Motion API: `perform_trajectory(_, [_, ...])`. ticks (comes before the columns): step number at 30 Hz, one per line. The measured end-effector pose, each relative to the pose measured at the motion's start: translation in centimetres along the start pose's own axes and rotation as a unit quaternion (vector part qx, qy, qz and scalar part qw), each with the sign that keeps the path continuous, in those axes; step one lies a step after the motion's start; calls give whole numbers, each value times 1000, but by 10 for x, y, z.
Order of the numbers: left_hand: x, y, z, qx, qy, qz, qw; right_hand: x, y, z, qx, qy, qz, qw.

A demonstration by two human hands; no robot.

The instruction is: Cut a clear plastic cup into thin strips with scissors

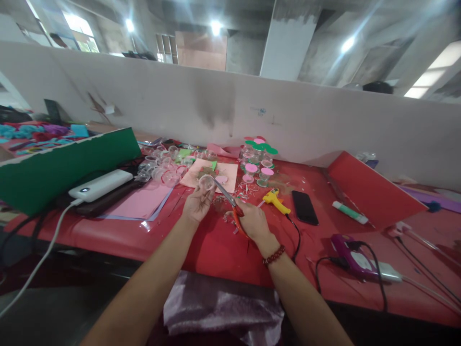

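My left hand (199, 203) grips a small clear plastic cup (206, 182) by its lower side, the round rim turned up. Orange-handled scissors (227, 193) are in my right hand (254, 219), their blades pointing at the cup's right edge. Whether the blades touch the rim I cannot tell. Behind the cup lies a pale pink sheet (230, 171) with brownish residue, a green scrap (213, 166) and a pink paper disc (221, 179). Clear cups topped with pink and green discs (251, 168) stand behind my right hand. Small trimmings (246, 191) are scattered near the blades.
Loose clear cups (165, 166) pile up at the back left, near pink paper (139, 202) and a white power bank (101, 185). To the right lie a yellow glue gun (276, 201), a phone (304, 207), a glue stick (350, 212) and a purple power strip (355, 259) with cords.
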State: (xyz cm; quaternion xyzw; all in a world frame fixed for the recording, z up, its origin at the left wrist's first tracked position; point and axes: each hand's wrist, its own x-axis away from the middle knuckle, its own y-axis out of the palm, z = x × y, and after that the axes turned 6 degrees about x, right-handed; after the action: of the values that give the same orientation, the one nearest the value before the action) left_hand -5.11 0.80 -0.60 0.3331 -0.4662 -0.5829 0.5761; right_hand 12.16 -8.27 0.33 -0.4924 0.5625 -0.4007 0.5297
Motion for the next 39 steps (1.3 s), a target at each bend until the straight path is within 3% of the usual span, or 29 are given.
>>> perform_trajectory(11, [2, 0, 0, 20, 9, -9, 1000, 0, -6, -1, 20, 41, 16, 999])
perform_trajectory(16, [5, 0, 2, -15, -35, 1, 999, -1, -3, -1, 30, 40, 48, 998])
perform_trajectory(21, [4, 0, 0, -7, -4, -9, 1000, 0, -2, -2, 52, 51, 39, 997])
perform_trajectory(27, [7, 2, 2, -39, -46, -9, 998, 1, -5, -5, 55, 56, 31, 996])
perform_trajectory(32, [11, 6, 0, -27, -33, 12, 999, 1, -5, -5, 59, 63, 26, 996])
perform_trajectory(39, [7, 0, -1, -38, -42, -8, 998, 0, -3, -4, 51, 68, 24, 996])
